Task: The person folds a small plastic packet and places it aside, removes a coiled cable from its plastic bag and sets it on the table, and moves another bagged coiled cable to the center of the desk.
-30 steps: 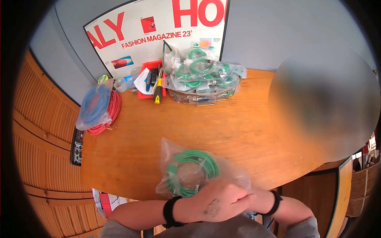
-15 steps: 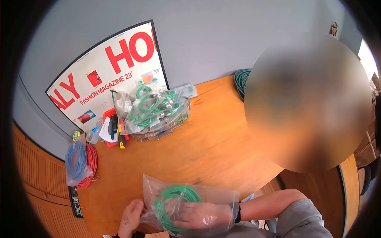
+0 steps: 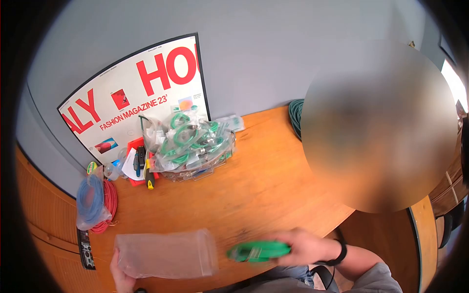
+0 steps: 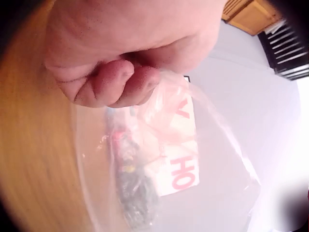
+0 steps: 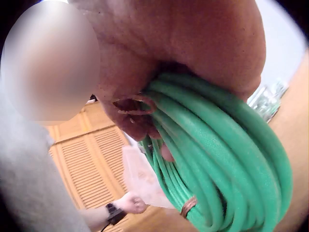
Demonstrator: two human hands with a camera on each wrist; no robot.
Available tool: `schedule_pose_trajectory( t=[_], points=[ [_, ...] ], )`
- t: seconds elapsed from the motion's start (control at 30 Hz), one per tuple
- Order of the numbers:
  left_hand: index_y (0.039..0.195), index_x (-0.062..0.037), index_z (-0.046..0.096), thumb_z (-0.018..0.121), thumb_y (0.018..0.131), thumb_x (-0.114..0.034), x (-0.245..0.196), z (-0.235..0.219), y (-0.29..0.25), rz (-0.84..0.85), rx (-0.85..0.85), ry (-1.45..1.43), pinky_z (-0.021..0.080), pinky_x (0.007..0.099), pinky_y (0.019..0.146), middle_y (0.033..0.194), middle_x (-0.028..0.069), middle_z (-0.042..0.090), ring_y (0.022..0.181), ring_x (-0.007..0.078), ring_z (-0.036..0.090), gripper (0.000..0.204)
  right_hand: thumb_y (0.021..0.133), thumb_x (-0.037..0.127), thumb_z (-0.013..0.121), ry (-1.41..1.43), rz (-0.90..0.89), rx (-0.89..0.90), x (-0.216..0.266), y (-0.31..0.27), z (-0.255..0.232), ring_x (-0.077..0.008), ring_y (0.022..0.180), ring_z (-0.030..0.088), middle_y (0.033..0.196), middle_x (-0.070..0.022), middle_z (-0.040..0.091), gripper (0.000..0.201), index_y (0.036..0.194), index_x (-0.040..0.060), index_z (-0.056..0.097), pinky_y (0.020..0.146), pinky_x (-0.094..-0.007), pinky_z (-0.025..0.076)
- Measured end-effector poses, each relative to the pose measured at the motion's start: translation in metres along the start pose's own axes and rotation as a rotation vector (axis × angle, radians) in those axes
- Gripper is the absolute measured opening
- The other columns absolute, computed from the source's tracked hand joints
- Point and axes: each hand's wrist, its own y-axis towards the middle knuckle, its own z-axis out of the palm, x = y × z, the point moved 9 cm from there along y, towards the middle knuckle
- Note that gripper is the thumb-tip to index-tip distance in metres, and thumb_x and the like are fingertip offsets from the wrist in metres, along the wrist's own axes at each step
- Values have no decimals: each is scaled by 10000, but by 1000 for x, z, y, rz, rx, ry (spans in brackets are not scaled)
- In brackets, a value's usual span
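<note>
On the wooden counter [image 3: 264, 190], the green cable coil [image 3: 259, 251] has just left its plastic bag [image 3: 166, 254]. My right hand [image 3: 305, 246] has its grip curled round the coil; my left hand [image 3: 119, 271] pinches the emptied bag.

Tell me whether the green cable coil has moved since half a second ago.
Yes. The green cable coil has left the clear bag and now sits to its right, gripped by the right hand, over the table edge.

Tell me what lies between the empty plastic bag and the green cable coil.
In the head view, only bare wooden table shows between the empty plastic bag, held by the left hand, and the green cable coil in the right hand.
</note>
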Motion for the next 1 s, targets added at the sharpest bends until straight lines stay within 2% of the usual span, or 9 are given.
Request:
schedule_pose_trajectory(
  t=[0.07, 0.2, 0.27, 0.47, 0.53, 0.6, 0.67, 0.8, 1.0],
  points=[
    [1340, -60, 507, 428, 1006, -409, 0, -10, -8, 95, 11, 57, 463, 454, 1002, 1272, 114, 609, 1149, 294, 589, 490, 840, 159, 689, -226, 65, -246, -17, -7, -50, -199, 746, 677, 859, -93, 690, 456, 1276, 81, 580, 678, -315, 541],
    [1376, -63, 465, 416, 1017, -392, 33, -28, -10, 39, 41, 5, 446, 445, 1017, 1329, 96, 571, 1208, 272, 547, 489, 862, 204, 662, 210, 355, -563, -84, -19, -118, -134, 694, 619, 798, -34, 652, 250, 1045, 35, 641, 629, -295, 501],
    [1362, -51, 477, 430, 1016, -377, 34, -13, -19, 70, 35, 7, 449, 426, 1016, 1307, 88, 588, 1189, 259, 563, 477, 875, 181, 649, 110, 207, -746, -81, -15, -163, -103, 720, 593, 799, -6, 631, 187, 983, 30, 629, 634, -274, 486],
    [1257, -25, 540, 518, 999, -285, 36, -29, -16, 68, -131, -31, 498, 397, 931, 1202, 94, 633, 1080, 240, 622, 367, 935, 341, 625, 682, -53, -1163, -105, -16, -261, -120, 754, 560, 931, 1, 607, 307, 1107, 87, 606, 663, -273, 438],
    [1208, -26, 563, 526, 995, -268, 35, -24, -22, 70, -172, 98, 537, 354, 831, 1117, 78, 653, 990, 205, 650, 324, 951, 403, 596, 718, 8, -1265, -99, -19, -258, -152, 1105, 530, 1201, -12, 586, 419, 1252, 113, 558, 926, -359, 405],
    [1153, -25, 581, 528, 995, -255, 35, -28, -26, 75, -238, 173, 534, 286, 681, 989, 45, 655, 838, 155, 649, 284, 956, 382, 587, 489, 83, -1253, -98, -11, -238, -182, 1289, 411, 1370, -24, 493, 534, 1398, 118, 446, 1065, -369, 266],
    [1126, -23, 586, 548, 986, -241, 41, -15, -27, -6, -158, 386, 484, 249, 578, 899, 13, 631, 725, 112, 603, 261, 954, 246, 611, 303, -92, -1049, -100, 13, -203, -208, 1362, 333, 1505, -124, 347, 705, 1496, -20, 245, 1112, -320, 249],
    [1133, -23, 586, 571, 973, -212, 43, 9, -28, -8, -25, 566, 459, 242, 571, 878, 17, 620, 698, 93, 572, 248, 991, 289, 562, 410, 259, -584, -95, 40, -84, -128, 863, 618, 1109, -85, 634, 481, 1350, -16, 462, 735, -259, 500],
    [1250, -26, 509, 615, 935, -133, 55, 42, -24, -58, 67, 416, 497, 240, 668, 952, 40, 628, 807, 114, 609, 349, 984, 478, 516, 460, 414, -123, -95, 54, 5, -124, 866, 610, 988, -44, 648, 512, 1163, 10, 618, 780, -258, 501]
  ],
)
